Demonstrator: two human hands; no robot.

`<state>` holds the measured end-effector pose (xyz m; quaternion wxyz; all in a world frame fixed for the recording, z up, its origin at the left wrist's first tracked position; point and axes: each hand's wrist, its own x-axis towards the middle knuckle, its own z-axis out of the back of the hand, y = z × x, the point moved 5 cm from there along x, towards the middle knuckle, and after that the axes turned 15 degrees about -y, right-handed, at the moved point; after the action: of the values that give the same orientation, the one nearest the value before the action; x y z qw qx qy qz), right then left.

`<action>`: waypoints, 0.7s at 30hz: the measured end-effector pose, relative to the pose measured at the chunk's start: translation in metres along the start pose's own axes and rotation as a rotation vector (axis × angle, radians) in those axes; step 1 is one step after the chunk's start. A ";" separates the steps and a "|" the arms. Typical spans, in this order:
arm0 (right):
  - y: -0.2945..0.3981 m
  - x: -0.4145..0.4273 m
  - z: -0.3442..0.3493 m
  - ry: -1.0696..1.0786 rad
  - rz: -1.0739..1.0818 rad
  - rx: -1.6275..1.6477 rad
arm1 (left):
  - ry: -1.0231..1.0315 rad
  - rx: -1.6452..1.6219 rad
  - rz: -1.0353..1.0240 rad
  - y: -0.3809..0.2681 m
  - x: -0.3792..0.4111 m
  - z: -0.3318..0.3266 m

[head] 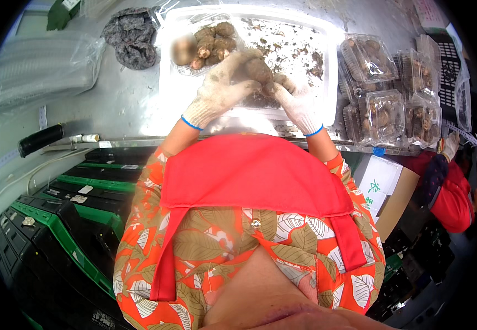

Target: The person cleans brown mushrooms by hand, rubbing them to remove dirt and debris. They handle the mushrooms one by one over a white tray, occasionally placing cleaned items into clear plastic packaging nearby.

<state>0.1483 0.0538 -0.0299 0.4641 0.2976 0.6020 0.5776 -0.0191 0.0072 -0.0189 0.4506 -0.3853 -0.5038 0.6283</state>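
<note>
Both my hands wear white knit gloves with blue-edged cuffs, soiled with earth. My left hand (pixel 217 86) grips a round, brown, earthy root vegetable (pixel 259 71), which looks like a taro corm. A smaller corm (pixel 284 81) sits in my right hand (pixel 298 102), close against the first one. Under the hands is a white plastic tray (pixel 331 82), its floor strewn with dark soil crumbs. Inside it, at the left, a clear plastic clamshell box (pixel 199 71) holds several more corms (pixel 224 29). One spot over that box is blurred.
Filled clamshell boxes (pixel 382 115) are stacked right of the tray, beside a black crate (pixel 448 62). A dark crumpled cloth (pixel 131 37) and bagged empty clear containers (pixel 36 74) lie left. A black-handled tool (pixel 40 140) sticks out there. Black-green crates (pixel 94 185) stand below; a co-worker's gloved hand (pixel 450 146) shows right.
</note>
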 end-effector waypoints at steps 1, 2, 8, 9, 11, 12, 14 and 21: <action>-0.001 0.000 0.001 -0.013 0.009 -0.026 | 0.002 -0.001 0.001 0.000 0.000 -0.001; -0.001 0.000 0.001 -0.025 0.019 -0.052 | 0.003 -0.002 0.002 0.000 0.000 -0.001; -0.003 0.004 0.007 -0.062 0.001 -0.287 | 0.006 -0.084 0.010 0.006 0.000 -0.002; -0.001 0.006 0.006 -0.081 0.030 -0.270 | 0.006 -0.088 0.007 0.007 0.000 -0.002; 0.005 0.009 0.005 -0.116 0.088 -0.234 | 0.003 -0.097 0.002 0.008 0.000 -0.002; 0.006 0.008 0.002 -0.085 0.082 -0.207 | 0.013 -0.129 0.017 0.009 0.000 -0.003; 0.008 0.007 -0.003 -0.020 0.071 -0.152 | 0.030 -0.194 0.048 0.008 -0.001 -0.005; 0.011 0.004 -0.014 0.094 0.070 -0.132 | 0.025 -0.176 0.080 0.012 -0.005 -0.005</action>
<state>0.1323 0.0536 -0.0216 0.4338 0.2598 0.5728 0.6452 -0.0155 0.0027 -0.0315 0.3959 -0.4511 -0.5356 0.5941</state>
